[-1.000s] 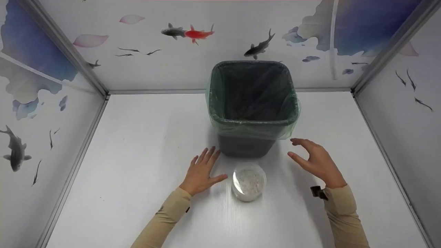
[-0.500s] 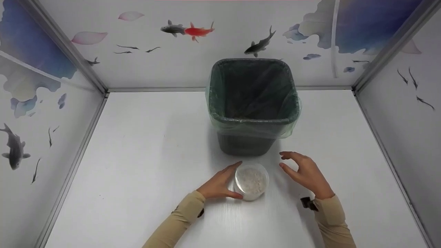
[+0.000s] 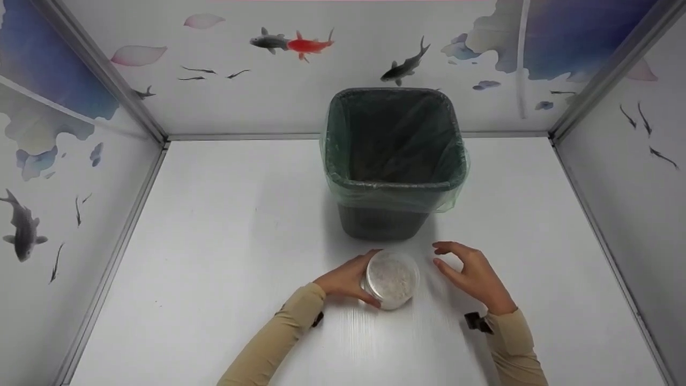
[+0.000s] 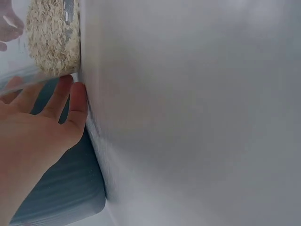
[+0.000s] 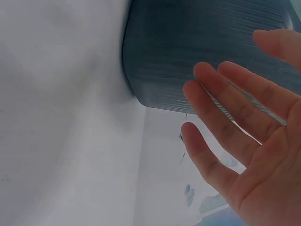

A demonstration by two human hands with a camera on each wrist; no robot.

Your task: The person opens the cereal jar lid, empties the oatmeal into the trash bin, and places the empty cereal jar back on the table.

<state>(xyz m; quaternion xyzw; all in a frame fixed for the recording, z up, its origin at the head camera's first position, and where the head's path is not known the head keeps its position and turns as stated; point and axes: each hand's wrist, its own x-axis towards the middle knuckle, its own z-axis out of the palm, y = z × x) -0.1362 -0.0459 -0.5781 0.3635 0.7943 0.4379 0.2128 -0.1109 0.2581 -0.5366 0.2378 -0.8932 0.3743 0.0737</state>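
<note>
A round clear plastic jar (image 3: 393, 279) stands on the white table, holding pale, flaky grains that show through its wall in the left wrist view (image 4: 52, 40). My left hand (image 3: 351, 279) grips the jar's left side, thumb at the near side and fingers round the far side. To the right of the jar, my right hand (image 3: 472, 273) hovers apart from it with nothing in it. Its fingers are spread and slightly bent in the right wrist view. Just behind the jar is a dark bin (image 3: 383, 222) lined with a thin green bag (image 3: 396, 198).
White walls (image 3: 321, 107) printed with fish and petals enclose the table (image 3: 214, 241) at the back and both sides. Metal strips (image 3: 246, 137) run along the table's edges. The bin stands near the back wall, and its bag is folded over the rim.
My left hand has moved right from beside the bin's base and closed round the jar, which has shifted slightly right. My right hand has come nearer and a little left.
</note>
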